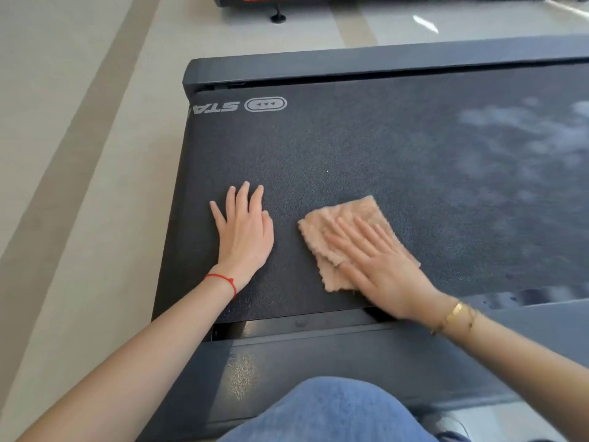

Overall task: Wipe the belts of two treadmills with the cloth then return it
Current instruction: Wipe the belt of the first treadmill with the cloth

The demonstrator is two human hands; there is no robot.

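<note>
While pressing the cloth [342, 237] flat under the straight fingers of the right hand [379, 266], wiping the belt [366, 148]; dusty patches lying farther right of this hand. Resting the left hand [243, 231] open, just left of the cloth, holding nothing.

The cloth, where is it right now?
In the head view, the cloth lies flat on the treadmill belt, centre-right, pressed under the right hand, beside the left hand.
</note>
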